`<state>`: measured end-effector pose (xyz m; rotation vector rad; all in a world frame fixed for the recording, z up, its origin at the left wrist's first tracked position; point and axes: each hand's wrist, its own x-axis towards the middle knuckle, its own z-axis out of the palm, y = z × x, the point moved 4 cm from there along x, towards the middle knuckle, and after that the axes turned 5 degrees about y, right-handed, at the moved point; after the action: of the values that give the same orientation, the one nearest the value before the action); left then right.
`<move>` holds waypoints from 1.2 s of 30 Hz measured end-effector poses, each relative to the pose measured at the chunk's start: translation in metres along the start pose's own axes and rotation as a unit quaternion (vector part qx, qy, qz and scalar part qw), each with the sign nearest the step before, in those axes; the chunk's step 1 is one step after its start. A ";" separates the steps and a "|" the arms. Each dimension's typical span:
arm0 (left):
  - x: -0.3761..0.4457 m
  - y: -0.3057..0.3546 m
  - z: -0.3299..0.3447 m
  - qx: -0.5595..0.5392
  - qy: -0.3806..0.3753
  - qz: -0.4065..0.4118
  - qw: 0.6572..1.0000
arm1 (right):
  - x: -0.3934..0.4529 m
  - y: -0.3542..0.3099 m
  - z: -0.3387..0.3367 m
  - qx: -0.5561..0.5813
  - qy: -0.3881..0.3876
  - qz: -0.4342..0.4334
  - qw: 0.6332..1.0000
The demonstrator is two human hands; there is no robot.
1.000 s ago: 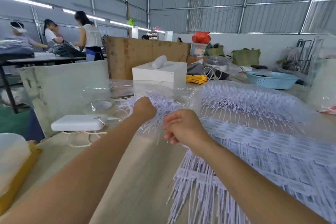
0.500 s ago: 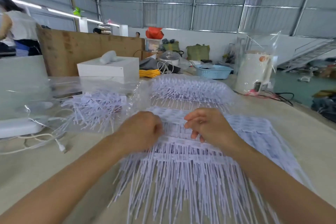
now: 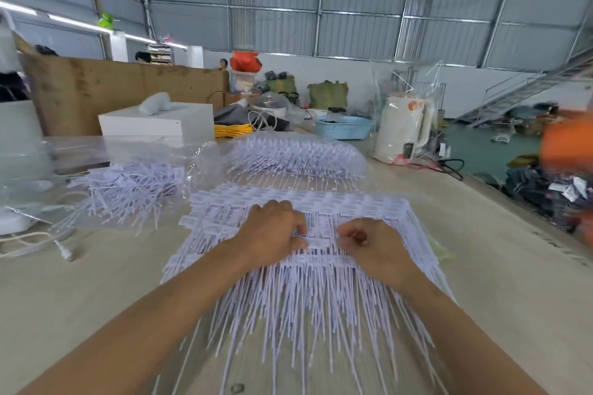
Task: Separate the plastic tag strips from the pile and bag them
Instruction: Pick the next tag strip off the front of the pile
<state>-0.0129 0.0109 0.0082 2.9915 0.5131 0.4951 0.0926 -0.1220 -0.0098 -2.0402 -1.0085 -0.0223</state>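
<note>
Pale tabletop (image 3: 481, 266) in a metal-walled workshop carries the pile of tag strips (image 3: 301, 292), fanned flat. On its upper rows the left hand (image 3: 272, 234) and right hand (image 3: 372, 244) lie close together, fingers curled, pinching one strip's label bar between them. Beyond the pile to its left, loose strips sit in a clear bag (image 3: 128, 183); straight behind it lies another bagged bundle (image 3: 295, 157). Tails interlock, so a quick pull would likely drag neighbours along or snap a strip.
</note>
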 end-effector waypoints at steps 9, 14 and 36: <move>0.001 0.000 0.008 0.032 -0.067 -0.047 0.996 | 0.001 -0.010 0.023 -0.159 -0.033 -0.095 0.982; 0.003 0.010 -0.005 -0.039 -0.080 -0.027 0.996 | 0.001 -0.014 0.011 -0.056 -0.018 -0.070 0.996; 0.016 0.032 -0.030 -0.272 -0.017 -0.002 0.962 | -0.004 -0.012 -0.016 0.399 -0.070 0.135 0.904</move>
<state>0.0019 -0.0132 0.0452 2.4665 0.3122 0.4870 0.0871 -0.1316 0.0070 -1.4016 -0.6449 0.5978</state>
